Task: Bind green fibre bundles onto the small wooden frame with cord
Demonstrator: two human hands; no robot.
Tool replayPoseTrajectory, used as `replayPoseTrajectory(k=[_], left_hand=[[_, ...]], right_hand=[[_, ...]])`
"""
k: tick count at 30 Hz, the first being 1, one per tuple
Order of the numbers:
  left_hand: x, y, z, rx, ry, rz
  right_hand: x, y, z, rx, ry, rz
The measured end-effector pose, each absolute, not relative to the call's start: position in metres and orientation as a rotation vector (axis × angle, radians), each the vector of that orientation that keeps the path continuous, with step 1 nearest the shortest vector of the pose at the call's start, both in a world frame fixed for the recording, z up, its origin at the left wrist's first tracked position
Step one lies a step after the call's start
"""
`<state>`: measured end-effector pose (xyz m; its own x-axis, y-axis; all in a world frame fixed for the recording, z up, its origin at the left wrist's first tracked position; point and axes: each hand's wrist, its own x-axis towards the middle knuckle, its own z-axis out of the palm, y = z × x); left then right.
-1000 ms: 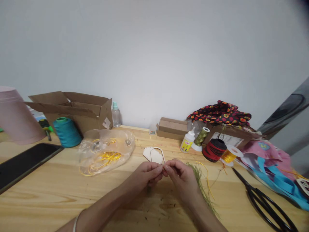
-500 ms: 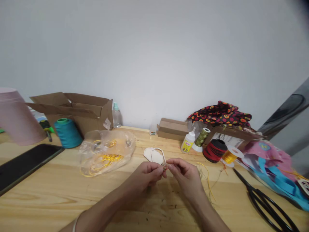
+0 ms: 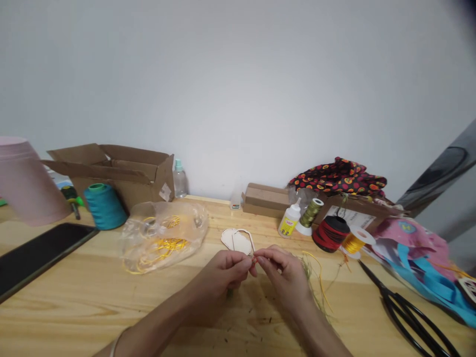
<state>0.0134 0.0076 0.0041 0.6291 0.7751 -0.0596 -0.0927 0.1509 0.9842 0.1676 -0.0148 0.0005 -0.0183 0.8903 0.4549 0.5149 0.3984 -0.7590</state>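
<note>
Thumb and fingertips of my left hand pinch one side of a small red piece. From the other side, my right hand pinches the same piece; it is too small to name and mostly covered by fingers. Just beyond the fingertips lie pale flat cut-out shapes with thin dark outlines, one partly over another. Green threads spread out beside my right hand, along with a loose yellow cord.
Black scissors lie at right, near red-black thread, a yellow spool and a glue bottle. At left are a phone, a teal thread cone, a plastic bag of yellow cord and an open cardboard box.
My fingertips have come slightly closer together around the small red piece, and less of it shows. More green threads show beside my right hand. The other things stay put.
</note>
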Motion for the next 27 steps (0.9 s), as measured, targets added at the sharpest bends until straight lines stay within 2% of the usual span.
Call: replayPoseTrajectory(k=[10,20,27], left_hand=[[0.014,0.015,-0.002,1.231,0.662,0.789],[0.014,0.009,0.007,1.587,0.923,0.828],[0.014,0.007,0.011,1.687,0.962,0.824]], right_hand=[[0.166,-0.018,0.0,-1.17,-1.871,0.408],[0.164,-0.021,0.004,-1.118,-2.105,0.049],[0.164,-0.022,0.001,-1.149,-2.039,0.157]])
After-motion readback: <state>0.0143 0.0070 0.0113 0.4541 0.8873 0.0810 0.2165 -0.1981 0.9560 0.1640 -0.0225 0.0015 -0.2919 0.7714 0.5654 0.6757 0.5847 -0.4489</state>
